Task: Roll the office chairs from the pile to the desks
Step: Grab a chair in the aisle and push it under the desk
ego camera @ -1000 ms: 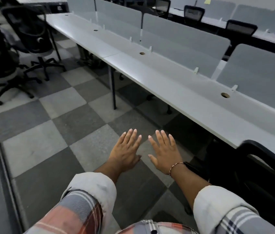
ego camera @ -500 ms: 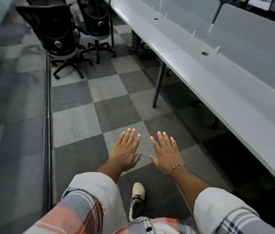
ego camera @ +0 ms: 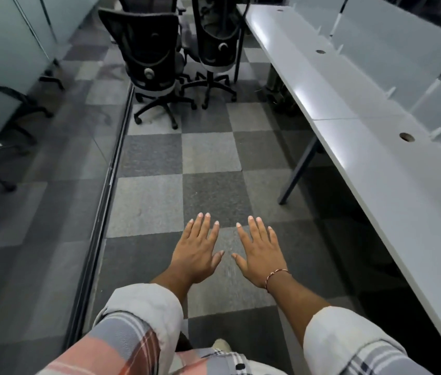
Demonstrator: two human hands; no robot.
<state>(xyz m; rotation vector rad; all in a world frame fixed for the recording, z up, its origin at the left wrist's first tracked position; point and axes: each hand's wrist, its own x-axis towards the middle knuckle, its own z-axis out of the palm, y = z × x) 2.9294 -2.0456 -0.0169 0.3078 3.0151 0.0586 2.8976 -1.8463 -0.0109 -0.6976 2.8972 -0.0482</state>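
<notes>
Both hands were held out flat, palms down, over the checkered carpet tiles [ego camera: 208, 152]: left hand [ego camera: 196, 253] and right hand [ego camera: 261, 253], fingers straight and spread, nothing gripped, thumbs near each other but apart. A thin bracelet [ego camera: 276, 274] was noted on the right wrist. Two black office chairs were recorded well ahead, untouched: a nearer chair [ego camera: 150, 50] and a second chair [ego camera: 218, 41] just beside it, close to the far end of the long white desk [ego camera: 349, 109] seen along the right. A glass partition [ego camera: 11, 50] was noted on the left.
</notes>
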